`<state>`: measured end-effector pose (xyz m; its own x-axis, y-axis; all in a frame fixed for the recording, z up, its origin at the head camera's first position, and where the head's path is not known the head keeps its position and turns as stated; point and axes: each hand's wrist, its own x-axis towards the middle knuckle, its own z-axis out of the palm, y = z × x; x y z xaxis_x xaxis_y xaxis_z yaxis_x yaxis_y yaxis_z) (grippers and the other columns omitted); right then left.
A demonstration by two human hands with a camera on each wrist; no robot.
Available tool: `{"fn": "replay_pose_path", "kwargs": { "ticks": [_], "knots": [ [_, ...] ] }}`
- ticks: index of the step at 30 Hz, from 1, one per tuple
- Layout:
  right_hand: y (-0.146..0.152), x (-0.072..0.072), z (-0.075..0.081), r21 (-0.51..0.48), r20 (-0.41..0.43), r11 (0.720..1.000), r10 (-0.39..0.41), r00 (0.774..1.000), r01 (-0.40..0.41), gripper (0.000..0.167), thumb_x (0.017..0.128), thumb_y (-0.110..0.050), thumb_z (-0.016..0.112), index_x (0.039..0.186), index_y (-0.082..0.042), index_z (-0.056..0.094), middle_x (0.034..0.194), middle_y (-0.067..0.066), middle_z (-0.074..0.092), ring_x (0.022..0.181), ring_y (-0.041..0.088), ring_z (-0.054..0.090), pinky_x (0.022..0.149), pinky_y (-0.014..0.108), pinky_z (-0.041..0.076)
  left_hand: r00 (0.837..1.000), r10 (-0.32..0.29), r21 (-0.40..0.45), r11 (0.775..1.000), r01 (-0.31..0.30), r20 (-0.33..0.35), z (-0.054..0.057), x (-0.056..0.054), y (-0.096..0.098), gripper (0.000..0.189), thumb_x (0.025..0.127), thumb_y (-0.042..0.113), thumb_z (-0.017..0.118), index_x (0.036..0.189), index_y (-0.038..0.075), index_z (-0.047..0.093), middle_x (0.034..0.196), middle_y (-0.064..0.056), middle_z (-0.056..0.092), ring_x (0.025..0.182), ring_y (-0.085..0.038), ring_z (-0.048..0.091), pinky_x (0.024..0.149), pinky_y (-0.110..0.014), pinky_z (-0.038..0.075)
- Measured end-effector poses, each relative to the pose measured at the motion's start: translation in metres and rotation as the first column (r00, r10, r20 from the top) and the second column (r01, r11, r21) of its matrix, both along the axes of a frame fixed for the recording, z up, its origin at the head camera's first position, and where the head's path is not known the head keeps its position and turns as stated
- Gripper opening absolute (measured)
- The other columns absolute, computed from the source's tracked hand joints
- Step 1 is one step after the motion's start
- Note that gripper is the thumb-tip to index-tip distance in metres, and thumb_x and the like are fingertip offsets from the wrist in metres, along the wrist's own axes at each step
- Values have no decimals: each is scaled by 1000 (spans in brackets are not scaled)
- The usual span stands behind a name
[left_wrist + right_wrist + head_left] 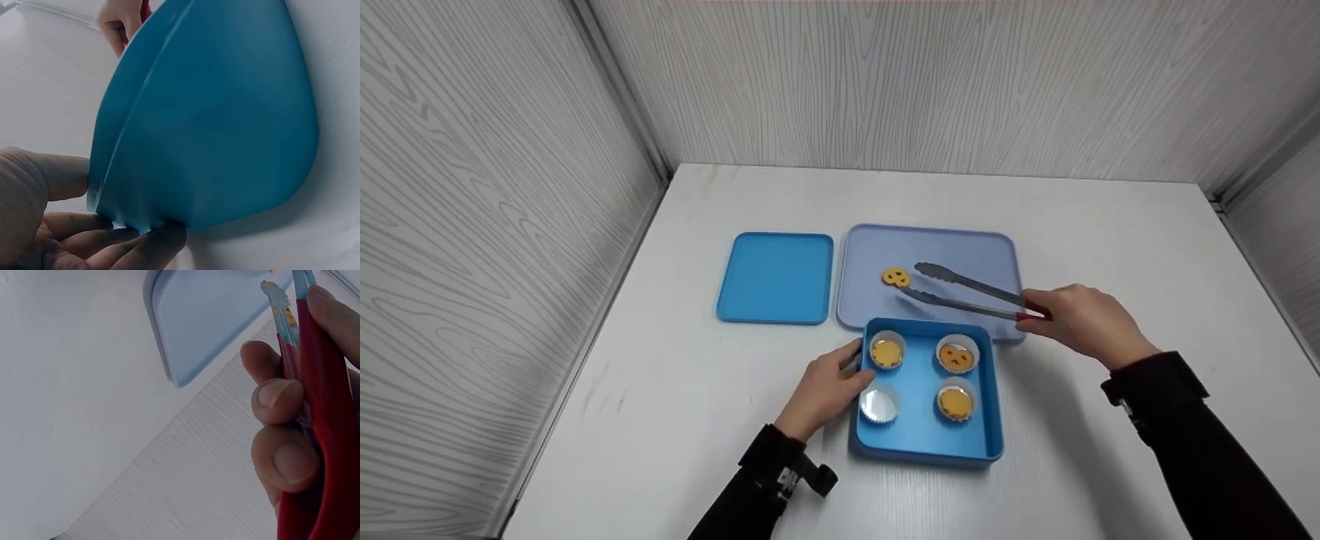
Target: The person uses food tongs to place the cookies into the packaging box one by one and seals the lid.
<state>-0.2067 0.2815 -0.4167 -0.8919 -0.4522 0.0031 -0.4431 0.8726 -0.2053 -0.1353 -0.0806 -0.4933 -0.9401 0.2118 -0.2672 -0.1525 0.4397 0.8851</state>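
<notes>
My right hand [1091, 322] grips red-handled metal tongs [329, 410], with several fingers curled round the handles. The tongs' two arms stand apart over the lilac tray, the lower tip right at a yellow cookie [895, 277] with cut-out holes. Nearer to me is a square blue box [924, 442]. My left hand [829, 386] holds its left wall, thumb at the rim and fingers along the outside. Inside the box, three white paper cups [886, 350] hold cookies, one of them with cut-out holes. The front left cup [879, 403] has no cookie in it.
A lilac tray [862, 247] lies behind the box, whose back edge overlaps it in the head view. To its left is a flat blue square tray [776, 277]. Wood-grain panels [930, 82] enclose the white table [660, 390] at the back and sides.
</notes>
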Motion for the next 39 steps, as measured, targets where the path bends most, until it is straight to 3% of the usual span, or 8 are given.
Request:
{"fn": "replay_pose_path", "kwargs": {
  "ticks": [6, 16, 33, 39],
  "knots": [
    [-7, -7, -3, 12, 19, 1000, -10, 1000, 10, 22, 90, -25, 81, 104, -10, 73, 73, 0, 67, 64, 16, 56, 59, 32, 52, 1000, 1, -6, 1000, -1, 3, -1, 1, 0, 66, 101, 30, 61, 159, 9, 37, 160, -11, 42, 148, -30, 38, 120, -46, 34],
    [-21, -13, -8, 17, -52, 1000, 24, 998, -23, 25, 89, -24, 81, 110, -11, 74, 81, 3, 74, 67, 17, 64, 64, 40, 60, 1000, 0, 2, 1000, 0, -4, 0, 1, -1, 66, 101, 30, 61, 159, 9, 38, 160, -11, 42, 148, -29, 39, 121, -45, 33],
    [-27, -18, -13, -19, -40, 1000, 18, 999, -19, 24, 89, -23, 81, 111, -12, 76, 84, 3, 76, 70, 19, 63, 67, 40, 60, 1000, 2, -4, 1000, -2, 6, 1, 1, -1, 66, 101, 30, 61, 159, 10, 37, 160, -10, 42, 148, -30, 38, 122, -46, 31],
    [-26, -18, -15, -14, -94, 999, 44, 995, -45, 20, 90, -19, 80, 108, -12, 76, 82, 3, 75, 69, 20, 64, 65, 40, 59, 1000, -7, 6, 1000, 7, -25, 0, 1, -1, 64, 102, 28, 61, 158, 8, 38, 159, -12, 43, 147, -30, 40, 121, -46, 33]
  ]
}}
